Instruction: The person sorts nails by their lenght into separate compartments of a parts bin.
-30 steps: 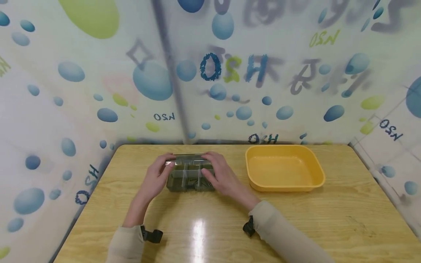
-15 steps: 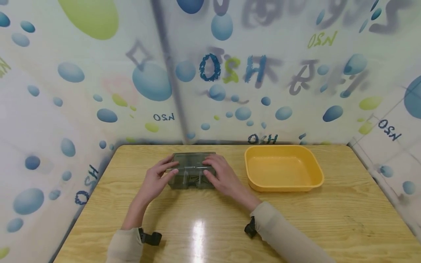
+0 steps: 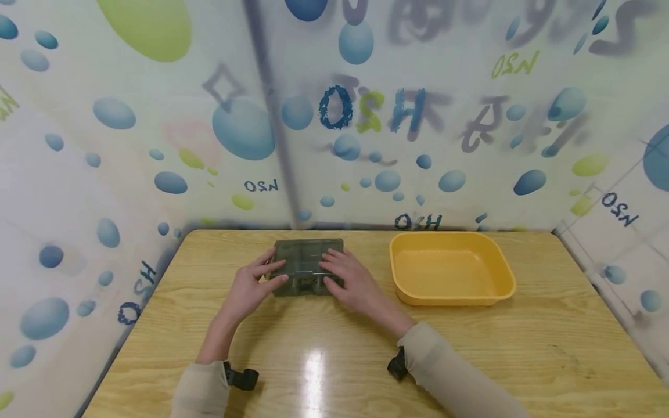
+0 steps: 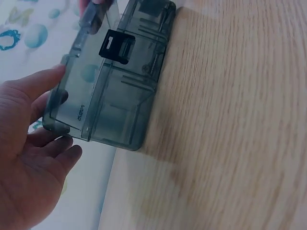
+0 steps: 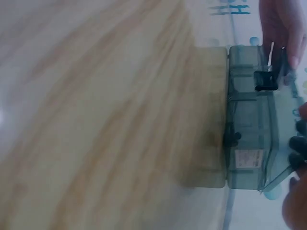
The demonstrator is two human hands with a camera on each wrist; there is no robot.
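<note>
A see-through dark grey plastic compartment box point(image 3: 304, 255) sits on the table, left of centre. Its hinged lid point(image 4: 79, 96) looks slightly raised in the left wrist view, with a black latch point(image 4: 117, 46) at the front. My left hand point(image 3: 251, 287) grips the left end of the lid, thumb on the front edge and fingers spread over the top and side. At the other end, my right hand point(image 3: 355, 281) holds the lid with fingers on top and thumb at the front. Small dark pieces, one like a screw point(image 4: 154, 62), show through the front wall.
To the right stands a yellow plastic tray point(image 3: 452, 299) on the wooden table point(image 3: 366, 360). A patterned wall sheet point(image 3: 334, 151) rises behind the table's back edge. A white label point(image 5: 248, 158) is on the box's front.
The lid has swung down toward the front, from raised with the compartments in view to nearly flat over them. Both hands have followed it, their fingers now lying over its top.
</note>
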